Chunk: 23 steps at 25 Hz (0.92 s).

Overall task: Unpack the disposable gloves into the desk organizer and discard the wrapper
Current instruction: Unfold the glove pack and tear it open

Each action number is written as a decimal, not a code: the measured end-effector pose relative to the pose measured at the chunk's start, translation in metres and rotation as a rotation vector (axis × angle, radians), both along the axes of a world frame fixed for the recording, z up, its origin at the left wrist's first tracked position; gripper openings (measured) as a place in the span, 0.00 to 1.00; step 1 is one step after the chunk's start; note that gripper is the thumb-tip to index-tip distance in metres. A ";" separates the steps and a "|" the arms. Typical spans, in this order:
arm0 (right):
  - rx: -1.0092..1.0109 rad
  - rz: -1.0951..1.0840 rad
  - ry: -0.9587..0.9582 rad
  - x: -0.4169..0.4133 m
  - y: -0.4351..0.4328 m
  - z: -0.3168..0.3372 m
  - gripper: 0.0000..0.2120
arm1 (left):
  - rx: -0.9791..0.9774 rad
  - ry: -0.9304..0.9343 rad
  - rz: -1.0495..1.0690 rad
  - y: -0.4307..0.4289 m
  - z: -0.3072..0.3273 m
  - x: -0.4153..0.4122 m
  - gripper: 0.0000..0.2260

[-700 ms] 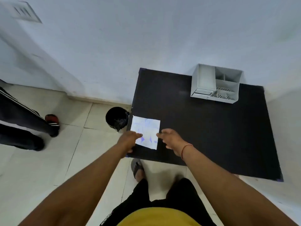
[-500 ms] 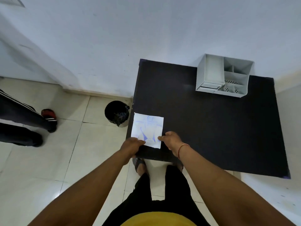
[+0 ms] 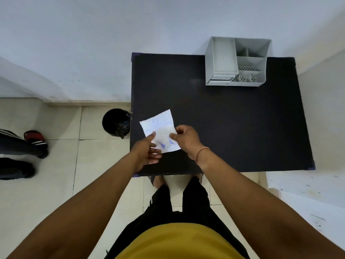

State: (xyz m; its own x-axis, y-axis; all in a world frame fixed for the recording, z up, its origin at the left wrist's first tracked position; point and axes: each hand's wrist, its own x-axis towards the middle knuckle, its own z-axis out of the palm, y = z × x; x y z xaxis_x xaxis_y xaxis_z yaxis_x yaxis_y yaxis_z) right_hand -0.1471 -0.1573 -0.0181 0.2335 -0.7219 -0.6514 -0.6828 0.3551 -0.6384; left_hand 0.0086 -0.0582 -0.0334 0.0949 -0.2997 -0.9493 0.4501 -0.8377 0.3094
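A flat white glove packet (image 3: 160,128) with blue print is held tilted just above the black desk (image 3: 233,118), near its front left. My left hand (image 3: 147,152) grips the packet's near left corner, thumb on top. My right hand (image 3: 186,140) pinches its right edge between thumb and fingers. The grey desk organizer (image 3: 237,61), with several open compartments, stands at the desk's far edge against the wall, well beyond both hands.
A black waste bin (image 3: 115,121) with a dark liner stands on the tiled floor, close against the desk's left side. Another person's legs and a red-and-black sandal (image 3: 35,140) are at the far left. A white wall backs the desk.
The packet lay flat on the desk with my fingers at its near edge. Both hands have now gripped it, lifted it and turned it askew.
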 end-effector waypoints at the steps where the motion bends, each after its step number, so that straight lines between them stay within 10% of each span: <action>1: -0.177 0.119 0.015 -0.008 -0.006 0.021 0.04 | -0.050 0.150 0.108 -0.012 0.009 -0.002 0.39; 3: -0.531 0.353 0.061 -0.030 -0.014 0.055 0.03 | -0.165 0.369 0.248 -0.036 0.033 -0.008 0.45; 6: -0.757 0.562 0.148 -0.070 -0.017 0.089 0.10 | -0.264 0.380 0.231 -0.071 0.064 -0.031 0.25; 12: -0.411 0.036 0.102 -0.128 -0.023 0.113 0.18 | -0.392 0.301 -0.006 -0.111 0.095 -0.083 0.24; 23: -0.106 0.018 0.006 -0.221 -0.071 0.119 0.04 | -0.335 0.266 -0.198 -0.149 0.104 -0.168 0.25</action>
State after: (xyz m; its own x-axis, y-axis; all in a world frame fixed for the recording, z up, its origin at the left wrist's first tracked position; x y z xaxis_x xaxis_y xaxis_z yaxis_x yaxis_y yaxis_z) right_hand -0.3685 -0.2281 0.1008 0.2439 -0.7824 -0.5730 -0.6923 0.2733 -0.6678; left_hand -0.1595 -0.2077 0.0705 -0.2283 -0.5819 -0.7806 0.3920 -0.7888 0.4734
